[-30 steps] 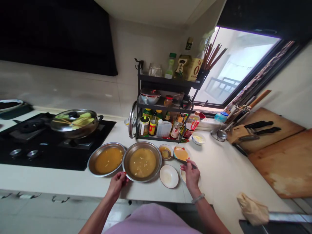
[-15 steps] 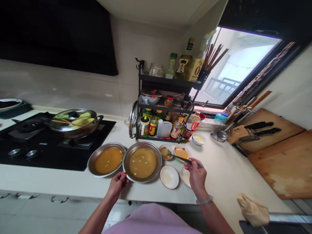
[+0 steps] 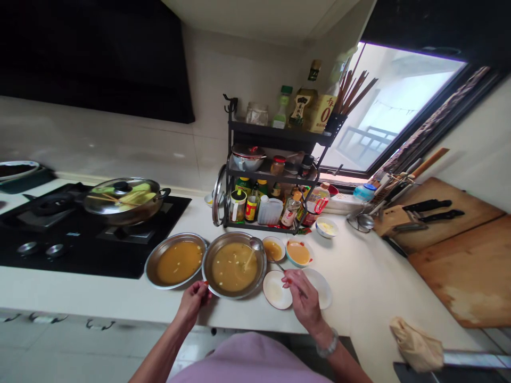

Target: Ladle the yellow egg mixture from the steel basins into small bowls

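My left hand (image 3: 193, 301) grips the near rim of a steel bowl (image 3: 258, 274) full of yellow-brown liquid on the white counter. My right hand (image 3: 302, 300) holds a metal spoon (image 3: 257, 246) by its handle, with the spoon's head over the right rim of that bowl. A second steel bowl (image 3: 154, 262) with the same liquid sits just to the left. Right of the spoon are a small sauce bowl (image 3: 273, 249), a bowl of orange sauce (image 3: 298, 252), and two white saucers (image 3: 276, 290) (image 3: 321, 287) near my right hand.
A lidded pan (image 3: 123, 199) sits on the black stove (image 3: 59, 234) at left. A black rack (image 3: 271, 175) of bottles and jars stands behind the bowls. At right are a small bowl (image 3: 326, 227), knives (image 3: 427, 210), wooden boards (image 3: 471, 266) and a paper bag (image 3: 417, 343).
My right hand has swung left with the spoon, carrying it from the small sauce bowl to the big steel bowl. The left hand has stayed on the rim.
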A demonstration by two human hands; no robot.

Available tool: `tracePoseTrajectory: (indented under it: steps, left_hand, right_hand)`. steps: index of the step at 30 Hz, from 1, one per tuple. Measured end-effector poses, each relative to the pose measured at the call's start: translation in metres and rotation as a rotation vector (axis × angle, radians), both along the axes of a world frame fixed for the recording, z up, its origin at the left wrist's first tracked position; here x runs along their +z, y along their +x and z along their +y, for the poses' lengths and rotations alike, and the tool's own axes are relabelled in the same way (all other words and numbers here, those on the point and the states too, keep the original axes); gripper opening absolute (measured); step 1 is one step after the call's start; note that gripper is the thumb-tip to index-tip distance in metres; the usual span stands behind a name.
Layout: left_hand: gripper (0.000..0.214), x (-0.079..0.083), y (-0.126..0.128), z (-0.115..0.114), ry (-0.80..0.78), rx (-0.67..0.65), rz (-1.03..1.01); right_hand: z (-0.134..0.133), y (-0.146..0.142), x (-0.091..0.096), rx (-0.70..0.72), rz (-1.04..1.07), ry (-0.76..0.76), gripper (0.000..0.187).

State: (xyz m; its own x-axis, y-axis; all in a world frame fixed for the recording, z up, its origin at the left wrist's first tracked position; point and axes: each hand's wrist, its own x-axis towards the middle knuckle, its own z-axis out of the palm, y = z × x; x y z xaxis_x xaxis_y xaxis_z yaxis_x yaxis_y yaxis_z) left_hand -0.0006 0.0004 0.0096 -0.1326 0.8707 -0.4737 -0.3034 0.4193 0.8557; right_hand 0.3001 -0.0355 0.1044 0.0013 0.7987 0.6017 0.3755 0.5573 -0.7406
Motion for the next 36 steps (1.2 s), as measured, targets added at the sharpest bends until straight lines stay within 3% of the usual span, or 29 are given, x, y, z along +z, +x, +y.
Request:
tracePoseTrajectory:
  steps: [3,7,11,17,23,30,36]
  left_hand:
    - [0.036,-0.001,0.0,0.0,0.001,-0.002,0.013]
    - [0.037,-0.001,0.0,0.0,0.01,-0.011,0.013]
    - [0.038,0.001,0.0,0.0,0.016,-0.013,0.019]
    - [0.039,0.001,0.001,-0.001,0.014,-0.002,-0.003]
    - [0.04,0.0,0.0,0.0,0.026,-0.011,0.014]
    - [0.042,-0.001,0.001,-0.001,0.026,-0.002,0.006]
    - [0.041,0.0,0.0,0.0,0.02,-0.005,0.007]
  right_hand:
    - [0.003,0.008,-0.002,-0.006,-0.057,0.028,0.024]
    - [0.017,0.022,-0.015,-0.226,0.046,-0.107,0.02]
    - [0.029,0.03,-0.034,-0.338,0.147,-0.23,0.025]
    - [0.036,0.033,-0.05,-0.502,0.51,-0.376,0.036]
    - [0.04,0.042,-0.044,-0.545,0.783,-0.349,0.035]
    - [0.036,0.046,-0.036,-0.565,0.793,-0.334,0.034]
    - [0.031,0.04,-0.015,-0.542,0.783,-0.328,0.033]
